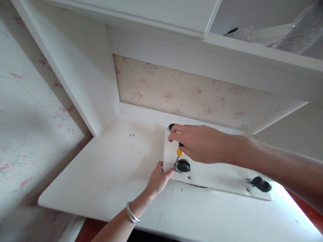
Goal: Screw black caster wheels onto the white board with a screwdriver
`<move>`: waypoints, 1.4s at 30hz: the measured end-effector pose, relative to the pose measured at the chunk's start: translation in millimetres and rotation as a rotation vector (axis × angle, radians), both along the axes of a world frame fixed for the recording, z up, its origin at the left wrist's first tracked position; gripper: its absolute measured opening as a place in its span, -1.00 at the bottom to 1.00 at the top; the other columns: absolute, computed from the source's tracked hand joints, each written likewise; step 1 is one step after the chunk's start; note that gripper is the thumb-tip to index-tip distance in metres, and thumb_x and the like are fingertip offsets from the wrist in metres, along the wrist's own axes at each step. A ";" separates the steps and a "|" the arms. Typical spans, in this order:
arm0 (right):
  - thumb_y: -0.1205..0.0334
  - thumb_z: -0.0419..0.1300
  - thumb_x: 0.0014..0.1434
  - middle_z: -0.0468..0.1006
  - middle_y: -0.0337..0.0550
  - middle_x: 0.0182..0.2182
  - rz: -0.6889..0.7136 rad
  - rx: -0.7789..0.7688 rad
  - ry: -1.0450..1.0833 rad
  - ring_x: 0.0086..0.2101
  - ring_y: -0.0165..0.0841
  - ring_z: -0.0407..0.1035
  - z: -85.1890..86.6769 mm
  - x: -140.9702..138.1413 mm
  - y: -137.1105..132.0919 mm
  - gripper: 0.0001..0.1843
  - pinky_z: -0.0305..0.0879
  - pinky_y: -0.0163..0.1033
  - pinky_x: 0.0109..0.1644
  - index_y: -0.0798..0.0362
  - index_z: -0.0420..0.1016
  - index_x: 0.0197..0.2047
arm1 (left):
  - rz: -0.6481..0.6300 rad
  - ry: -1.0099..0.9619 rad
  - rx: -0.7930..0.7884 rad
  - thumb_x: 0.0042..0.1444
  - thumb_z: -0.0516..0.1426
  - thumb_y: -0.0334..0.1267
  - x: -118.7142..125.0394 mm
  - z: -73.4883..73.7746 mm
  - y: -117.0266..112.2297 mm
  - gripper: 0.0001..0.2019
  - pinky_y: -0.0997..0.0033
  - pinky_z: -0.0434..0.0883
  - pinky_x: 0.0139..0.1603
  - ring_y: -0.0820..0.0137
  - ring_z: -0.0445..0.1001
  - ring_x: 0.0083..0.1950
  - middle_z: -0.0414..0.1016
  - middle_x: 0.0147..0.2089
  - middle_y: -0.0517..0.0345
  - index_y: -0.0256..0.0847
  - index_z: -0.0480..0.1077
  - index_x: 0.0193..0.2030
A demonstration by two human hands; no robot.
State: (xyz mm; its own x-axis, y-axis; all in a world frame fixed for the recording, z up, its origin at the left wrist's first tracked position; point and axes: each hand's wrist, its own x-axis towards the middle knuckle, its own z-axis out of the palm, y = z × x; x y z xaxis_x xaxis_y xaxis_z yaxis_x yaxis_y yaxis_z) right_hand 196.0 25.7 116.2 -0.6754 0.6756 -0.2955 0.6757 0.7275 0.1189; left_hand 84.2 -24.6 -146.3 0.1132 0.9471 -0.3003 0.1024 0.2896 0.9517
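Observation:
A white board (214, 176) lies flat on the white desk (106, 174), with a black caster wheel (183, 165) near its left end and another caster (261, 184) at its right end. My right hand (199, 141) is closed round a screwdriver (179, 152) with a black and yellow handle, held nearly upright with its tip at the left caster's metal bracket. My left hand (159, 178) grips the board's near left corner, thumb on top beside the bracket. A silver bangle (132, 213) is on my left wrist.
A white side panel (83, 70) and a flowered back wall (191, 94) close in the desk on the left and behind. A shelf (252, 47) overhead carries plastic wrap. Two small dark screws (131, 135) lie on the desk at the back left.

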 end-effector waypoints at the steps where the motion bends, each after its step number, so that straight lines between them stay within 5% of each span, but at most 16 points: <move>1: 0.31 0.10 0.24 0.42 -0.01 0.09 -0.015 -0.025 0.004 -0.11 -0.21 0.44 1.4 -0.8 0.1 -0.62 0.29 -0.19 -0.23 -0.02 0.39 0.13 | -0.001 0.001 0.000 0.08 0.21 -0.08 0.0 -0.1 0.0 -0.63 0.34 0.33 -0.27 0.21 0.53 -0.19 0.62 -0.16 0.00 -0.27 0.39 -0.04; 5: -0.05 -0.03 0.35 0.52 0.04 -0.07 -0.181 0.034 -0.078 -0.22 -0.11 0.47 4.8 -4.5 1.5 -0.57 0.28 -0.08 -0.27 0.05 0.43 0.05 | 0.002 -0.005 0.008 0.09 0.21 -0.07 -0.4 -0.5 -0.1 -0.62 0.34 0.34 -0.22 0.21 0.53 -0.15 0.61 -0.14 0.01 -0.26 0.39 -0.03; 7: 0.01 -0.12 0.40 0.55 0.03 -0.17 -0.173 0.049 -0.109 -0.27 -0.13 0.47 6.2 -4.6 1.9 -0.58 0.26 -0.08 -0.29 0.07 0.45 -0.04 | 0.003 -0.013 0.009 0.08 0.21 -0.08 -0.4 -0.7 -0.1 -0.63 0.34 0.34 -0.21 0.21 0.54 -0.14 0.62 -0.14 0.01 -0.26 0.39 -0.04; 10: 0.26 -0.01 0.30 0.54 -0.04 -0.04 -0.128 -0.049 -0.106 -0.26 -0.22 0.48 8.6 -2.9 1.2 -0.71 0.27 -0.11 -0.27 -0.01 0.43 0.02 | 0.001 -0.027 0.008 0.08 0.22 -0.08 -0.2 -1.1 -0.5 -0.62 0.33 0.35 -0.22 0.20 0.55 -0.15 0.62 -0.14 0.01 -0.26 0.39 -0.03; 15: -0.09 -0.01 0.30 0.55 0.02 -0.04 -0.204 0.088 -0.107 -0.15 0.02 0.48 3.2 0.8 4.5 -0.54 0.32 0.03 -0.23 -0.01 0.41 0.10 | 0.010 -0.045 0.011 0.09 0.22 -0.07 0.3 -1.3 -1.1 -0.63 0.31 0.36 -0.21 0.18 0.56 -0.14 0.63 -0.14 0.01 -0.24 0.39 -0.03; 18: 0.14 -0.06 0.33 0.57 -0.02 -0.09 -0.173 0.105 -0.122 -0.19 -0.06 0.50 0.8 4.2 7.1 -0.66 0.32 0.00 -0.24 -0.01 0.43 0.04 | 0.010 -0.062 0.015 0.09 0.22 -0.08 0.1 -2.2 -1.1 -0.65 0.30 0.37 -0.19 0.17 0.56 -0.13 0.63 -0.13 0.00 -0.23 0.39 -0.04; 21: 0.35 0.10 0.12 0.51 -0.12 0.04 -0.117 -0.033 -0.079 -0.12 -0.17 0.48 3.6 4.7 5.8 -0.59 0.33 -0.09 -0.17 -0.07 0.42 0.05 | 0.011 -0.064 0.017 0.08 0.23 -0.09 -0.3 -3.8 -0.8 -0.64 0.30 0.37 -0.19 0.16 0.56 -0.13 0.63 -0.13 -0.02 -0.24 0.40 -0.04; 26: 0.03 -0.01 0.31 0.51 -0.03 0.03 -0.166 0.056 -0.040 -0.16 -0.09 0.49 0.0 4.0 5.7 -0.61 0.33 0.00 -0.18 -0.02 0.40 0.09 | 0.017 -0.054 0.014 0.08 0.23 -0.08 -0.5 -5.1 -0.3 -0.62 0.30 0.36 -0.21 0.15 0.56 -0.14 0.63 -0.13 -0.04 -0.25 0.40 -0.03; 32: 0.25 0.06 0.21 0.44 -0.08 0.11 -0.121 -0.022 -0.054 -0.14 -0.18 0.48 2.8 5.8 3.9 -0.59 0.33 -0.10 -0.20 -0.09 0.38 0.13 | 0.006 -0.055 0.011 0.07 0.23 -0.08 -1.1 -3.8 -0.3 -0.61 0.30 0.37 -0.20 0.16 0.55 -0.15 0.63 -0.13 -0.03 -0.25 0.41 -0.01; 36: 0.00 -0.02 0.32 0.48 -0.01 0.03 -0.146 0.055 -0.071 -0.17 -0.11 0.48 5.2 0.5 -0.1 -0.59 0.33 -0.03 -0.22 -0.01 0.41 0.09 | 0.006 -0.045 0.014 0.08 0.23 -0.07 -1.1 -3.6 -0.3 -0.62 0.32 0.36 -0.22 0.18 0.56 -0.16 0.63 -0.13 -0.01 -0.25 0.40 -0.02; 39: 0.13 -0.12 0.37 0.53 -0.04 -0.07 -0.123 0.112 -0.122 -0.29 -0.15 0.49 4.2 -0.8 0.5 -0.65 0.29 -0.04 -0.30 0.00 0.43 0.01 | 0.010 -0.040 0.018 0.09 0.22 -0.08 -0.8 -3.3 -0.3 -0.63 0.32 0.36 -0.22 0.18 0.56 -0.16 0.63 -0.15 0.00 -0.25 0.40 -0.03; 42: 0.29 0.01 0.24 0.49 -0.05 0.04 -0.116 -0.006 -0.098 -0.21 -0.19 0.48 6.2 -1.1 0.5 -0.65 0.30 -0.09 -0.25 -0.03 0.39 0.07 | 0.007 -0.040 0.015 0.08 0.23 -0.09 -1.0 -2.9 -0.4 -0.63 0.32 0.36 -0.23 0.17 0.56 -0.16 0.64 -0.16 0.00 -0.25 0.39 -0.04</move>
State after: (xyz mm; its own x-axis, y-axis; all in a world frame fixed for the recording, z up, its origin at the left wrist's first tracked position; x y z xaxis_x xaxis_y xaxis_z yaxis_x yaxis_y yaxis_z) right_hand 194.9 26.2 122.4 -0.5606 0.7458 -0.3599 0.7409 0.6458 0.1841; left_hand 83.3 -25.0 -149.2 0.1184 0.9522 -0.2816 0.0627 0.2759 0.9591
